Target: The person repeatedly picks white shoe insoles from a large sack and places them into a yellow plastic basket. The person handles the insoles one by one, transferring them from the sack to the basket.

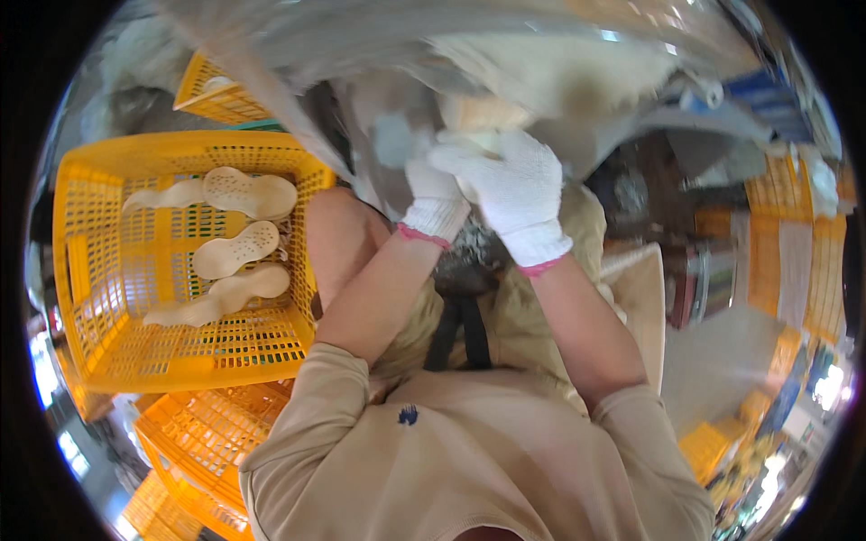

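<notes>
Far left, find a yellow crate (194, 140) with slatted walls, carrying cream sole-shaped pieces (251, 192), some dotted with holes; seem thin, light and springy, perhaps smooth enough to slide, so probably best taken by the edges; just beyond, see a smaller yellow crate (239, 106); past the bare knee, meet the left hand (433, 183), white-gloved, partly hidden behind the right one; cannot tell whether open or closed in its grip; between both hands, against or near a blurred tan block (492, 112), make out a pale piece (484, 140), too blurred for its outline; likely light, fairly stiff and easily marked, best held by the rim; just right, note the right hand (520, 187), gloved too, with fingers curled and grip apparently closed on the pale piece; above, reckon with a greyish cover (379, 27), crowding the space over the hands; beside the right thigh, pass a cream bin (642, 302), near the forearm; farther right, spot orange-yellow crates (762, 261), well apart.
</notes>
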### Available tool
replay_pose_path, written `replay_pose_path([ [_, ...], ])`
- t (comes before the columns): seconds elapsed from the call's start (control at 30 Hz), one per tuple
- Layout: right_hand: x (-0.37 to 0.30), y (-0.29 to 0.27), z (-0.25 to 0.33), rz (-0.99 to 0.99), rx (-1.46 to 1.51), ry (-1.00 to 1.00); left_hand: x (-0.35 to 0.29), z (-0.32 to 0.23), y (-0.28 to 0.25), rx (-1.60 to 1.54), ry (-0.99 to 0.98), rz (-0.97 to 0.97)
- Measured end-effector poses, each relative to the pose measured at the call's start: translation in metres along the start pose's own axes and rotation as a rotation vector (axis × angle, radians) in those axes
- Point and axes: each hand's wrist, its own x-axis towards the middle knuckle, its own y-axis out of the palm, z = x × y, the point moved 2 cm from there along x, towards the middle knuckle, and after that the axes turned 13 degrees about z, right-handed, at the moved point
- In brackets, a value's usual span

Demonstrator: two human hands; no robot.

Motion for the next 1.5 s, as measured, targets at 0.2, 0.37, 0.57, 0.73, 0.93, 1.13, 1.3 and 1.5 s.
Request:
replay_pose_path([
  [0.2,-0.013,-0.008,0.006,0.035,0.013,-0.013,0.002,0.008,-0.005,-0.038,-0.418,0.143],
  [0.37,0.003,-0.009,-0.003,0.414,0.574,0.317,0.006,0.000,-0.009,0.144,-0.326,-0.001],
  [0.57,-0.089,-0.024,0.032,0.508,-0.349,0.211,0.000,0.048,-0.045,-0.054,-0.367,0.287],
  [0.73,-0.030,-0.012,0.024,0.334,-0.758,0.035,0.046,0.029,-0.060,1.104,-0.045,0.380],
  [0.93,-0.100,-0.037,0.034,0.435,-0.459,0.278,-0.005,0.010,-0.021,0.055,-0.346,-0.001],
  [1.13,-0.167,-0.072,-0.063,-0.013,0.911,0.623,-0.008,0.055,0.016,-0.214,-0.425,0.077],
  [1.3,-0.068,-0.047,-0.023,0.156,0.734,0.364,0.022,0.030,-0.004,-0.166,-0.584,0.222],
  [1.5,-0.158,-0.110,-0.086,0.361,0.084,0.508,-0.066,-0.102,-0.071,1.397,0.076,0.463],
])
